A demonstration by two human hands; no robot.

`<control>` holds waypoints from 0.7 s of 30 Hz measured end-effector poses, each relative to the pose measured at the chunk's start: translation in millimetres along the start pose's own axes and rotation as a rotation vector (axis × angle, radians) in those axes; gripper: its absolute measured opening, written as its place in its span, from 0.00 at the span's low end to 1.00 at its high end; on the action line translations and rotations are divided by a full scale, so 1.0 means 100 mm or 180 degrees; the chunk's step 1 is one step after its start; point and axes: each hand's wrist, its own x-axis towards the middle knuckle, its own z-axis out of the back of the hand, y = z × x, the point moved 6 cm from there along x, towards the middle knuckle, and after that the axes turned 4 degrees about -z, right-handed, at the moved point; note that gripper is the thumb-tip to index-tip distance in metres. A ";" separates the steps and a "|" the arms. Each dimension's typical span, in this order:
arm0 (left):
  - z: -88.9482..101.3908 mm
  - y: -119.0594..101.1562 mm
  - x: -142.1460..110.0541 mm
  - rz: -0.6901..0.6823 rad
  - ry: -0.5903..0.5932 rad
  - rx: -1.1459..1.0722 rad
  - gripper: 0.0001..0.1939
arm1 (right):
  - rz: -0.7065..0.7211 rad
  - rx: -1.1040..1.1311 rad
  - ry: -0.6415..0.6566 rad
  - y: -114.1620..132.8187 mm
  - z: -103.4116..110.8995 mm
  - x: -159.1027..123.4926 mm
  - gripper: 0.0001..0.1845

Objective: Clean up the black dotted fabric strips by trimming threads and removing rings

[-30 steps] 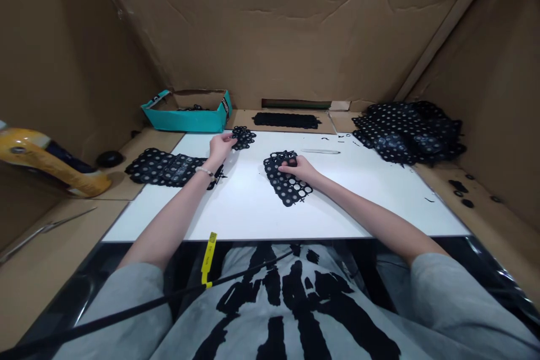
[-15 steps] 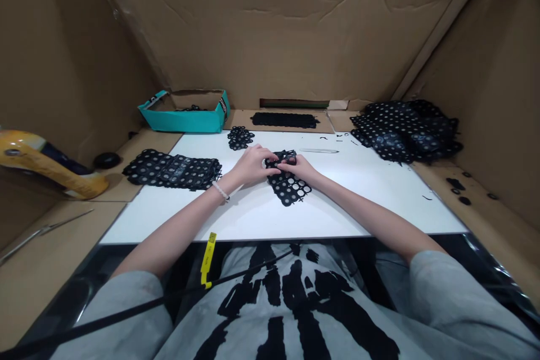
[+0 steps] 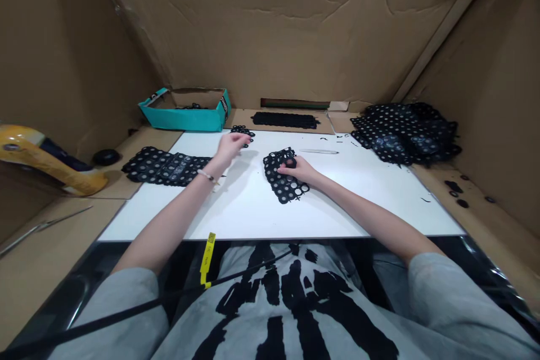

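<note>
A cardboard-lined booth (image 3: 270,28) encloses a white work surface (image 3: 139,219). Past its far edge sit a teal cardboard box (image 3: 181,121) and a flat black perforated strip (image 3: 284,120). A large heap of black perforated sheets (image 3: 405,132) occupies the far right corner, and a stack of similar sheets (image 3: 166,169) lies at the surface's left edge. A black perforated sheet (image 3: 280,180) lies skewed at centre, just beside a slim metal bar (image 3: 319,152). The right grip (image 3: 297,169) rests on that sheet with fingers curled; whether it pinches the sheet cannot be determined. The left grip (image 3: 230,147) is open, its fingers reaching over a small cluster of black rings (image 3: 243,133); contact is unclear.
</note>
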 end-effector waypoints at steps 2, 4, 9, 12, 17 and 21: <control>0.15 0.01 0.09 -0.0128 -0.0144 0.0084 0.20 | -0.0053 0.0012 -0.0051 -0.01 0.00 0.00 0.19; 0.09 -0.06 0.08 -0.0385 0.0238 0.0218 0.20 | -0.0066 0.0030 -0.0085 -0.03 0.01 0.01 0.19; -0.45 -0.34 -0.31 -0.1359 0.1532 0.1000 0.16 | 0.0290 0.0079 0.0138 -0.01 0.00 0.04 0.20; -0.59 -0.42 -0.44 -0.1645 0.1606 0.1209 0.13 | 0.0520 0.0017 0.0267 0.02 0.00 0.05 0.22; -0.56 -0.35 -0.40 -0.1177 0.1620 0.0973 0.12 | 0.0430 -0.0060 0.0238 0.03 -0.02 0.03 0.23; -0.58 -0.27 -0.42 -0.0705 0.1790 0.0649 0.13 | 0.0365 -0.0076 0.0226 0.03 -0.04 0.02 0.21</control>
